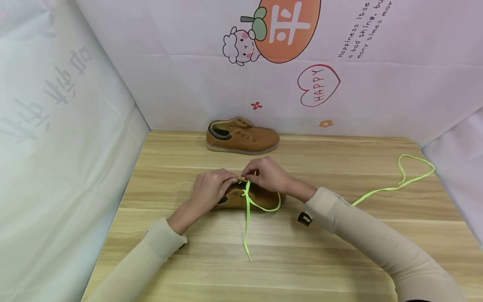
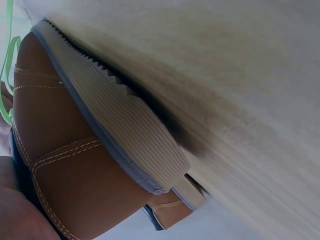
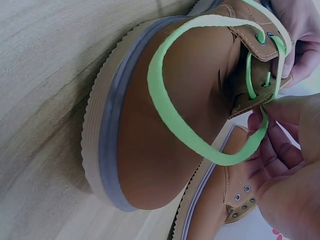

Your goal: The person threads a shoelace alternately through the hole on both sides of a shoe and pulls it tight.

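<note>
A brown leather shoe (image 1: pixel 235 202) with a pale ribbed sole stands on the table, its toe to the right. Neon green shoelace (image 3: pixel 225 159) runs through some of its eyelets. One end hangs over the near side onto the table, and a loop curves over the toe. My right hand (image 1: pixel 269 174) pinches the lace at the far eyelet flap. From the heel side, my left hand (image 1: pixel 211 188) reaches over the opening and grips the upper edge of that flap. Part of the left fingers is hidden in the head view.
Behind, against the printed white backdrop (image 1: pixel 188 84), sits a second brown shoe (image 1: pixel 260 140) with bare eyelets. More green lace (image 1: pixel 378 191) lies at the right and passes under my right sleeve; I cannot tell where it leads. White cloth (image 1: pixel 56 167) closes off the left side.
</note>
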`<state>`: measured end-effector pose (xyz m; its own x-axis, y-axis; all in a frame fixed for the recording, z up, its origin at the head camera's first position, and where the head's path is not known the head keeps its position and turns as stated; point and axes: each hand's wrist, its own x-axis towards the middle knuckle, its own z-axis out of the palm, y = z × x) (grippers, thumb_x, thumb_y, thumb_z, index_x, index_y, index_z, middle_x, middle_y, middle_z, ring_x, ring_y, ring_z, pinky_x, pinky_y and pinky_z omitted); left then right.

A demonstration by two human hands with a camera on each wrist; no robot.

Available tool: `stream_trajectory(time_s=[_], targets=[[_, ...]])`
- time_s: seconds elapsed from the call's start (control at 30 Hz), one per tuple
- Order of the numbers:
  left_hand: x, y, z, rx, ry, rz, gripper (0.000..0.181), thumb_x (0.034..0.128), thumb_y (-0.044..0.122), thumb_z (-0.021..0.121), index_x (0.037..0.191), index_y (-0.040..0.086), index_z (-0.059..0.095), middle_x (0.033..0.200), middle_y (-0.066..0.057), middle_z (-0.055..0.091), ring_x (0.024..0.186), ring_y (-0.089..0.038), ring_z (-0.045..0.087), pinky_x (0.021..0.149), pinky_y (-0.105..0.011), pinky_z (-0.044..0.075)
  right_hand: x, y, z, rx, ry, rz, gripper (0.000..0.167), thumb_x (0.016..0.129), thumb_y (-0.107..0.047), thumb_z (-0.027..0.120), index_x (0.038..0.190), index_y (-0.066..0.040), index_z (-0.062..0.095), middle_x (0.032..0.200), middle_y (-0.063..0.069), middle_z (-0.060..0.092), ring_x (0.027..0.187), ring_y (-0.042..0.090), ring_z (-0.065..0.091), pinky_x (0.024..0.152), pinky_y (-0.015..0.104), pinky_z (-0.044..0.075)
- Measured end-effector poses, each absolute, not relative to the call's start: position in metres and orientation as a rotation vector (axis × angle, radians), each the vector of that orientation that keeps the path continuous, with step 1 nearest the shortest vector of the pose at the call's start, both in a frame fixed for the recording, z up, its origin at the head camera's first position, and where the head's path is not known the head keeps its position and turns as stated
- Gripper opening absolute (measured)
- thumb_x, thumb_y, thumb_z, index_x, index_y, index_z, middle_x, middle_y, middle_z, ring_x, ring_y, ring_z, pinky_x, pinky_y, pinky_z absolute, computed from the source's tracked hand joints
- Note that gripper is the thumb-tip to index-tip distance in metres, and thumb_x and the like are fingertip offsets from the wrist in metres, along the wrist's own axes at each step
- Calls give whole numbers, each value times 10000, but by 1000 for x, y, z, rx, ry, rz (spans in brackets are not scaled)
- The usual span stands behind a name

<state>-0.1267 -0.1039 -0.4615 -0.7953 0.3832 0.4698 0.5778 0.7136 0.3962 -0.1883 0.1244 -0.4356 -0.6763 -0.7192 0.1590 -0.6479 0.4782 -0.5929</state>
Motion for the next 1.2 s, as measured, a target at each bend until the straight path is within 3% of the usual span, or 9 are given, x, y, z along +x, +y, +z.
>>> stream_trajectory(time_s=[0.2,0.33,0.5,0.73,0.97,1.2], targets=[[-132,-103,-454,-593,-2744,-887,108,992,239,766,987,175,853,945,46,811,658,-86,654,544,-315,490,-188,125,-436,-1205,2612,-987,126,954,-6,755,1013,-84,834,1007,25,802,894,139,729,787,328,607],[-138,-102,-446,-469,-2867,-1011,112,986,276,778,954,205,858,864,84,790,604,-60,541,559,-311,433,-187,126,-436,-1208,2618,-991,127,949,1,754,1016,-72,832,1009,25,803,882,135,726,779,316,603],[-144,-103,-441,-392,-2951,-1103,134,983,271,783,911,184,855,791,79,760,647,-59,572,613,-319,465,-187,126,-435,-1205,2593,-1017,134,961,15,726,1026,-49,824,1009,30,805,883,134,731,787,320,609],[-149,-104,-438,-378,-3002,-1185,145,988,261,776,914,163,852,732,70,734,588,-80,525,555,-288,416,-186,124,-434,-1155,2542,-1087,131,986,4,690,1039,-50,797,974,40,803,866,126,725,802,308,605],[-155,-104,-434,-307,-3037,-1336,149,979,268,788,944,142,858,860,34,795,705,-94,613,652,-288,476,-187,123,-433,-1193,2513,-1116,89,960,-2,732,1014,-60,772,923,14,786,843,90,714,788,288,605],[-156,-106,-432,-273,-3032,-1494,129,982,195,778,960,92,853,898,-12,803,749,-121,621,680,-277,497,-189,119,-429,-1351,2529,-1004,105,919,-20,775,935,-116,817,927,-31,795,842,83,706,774,349,600]])
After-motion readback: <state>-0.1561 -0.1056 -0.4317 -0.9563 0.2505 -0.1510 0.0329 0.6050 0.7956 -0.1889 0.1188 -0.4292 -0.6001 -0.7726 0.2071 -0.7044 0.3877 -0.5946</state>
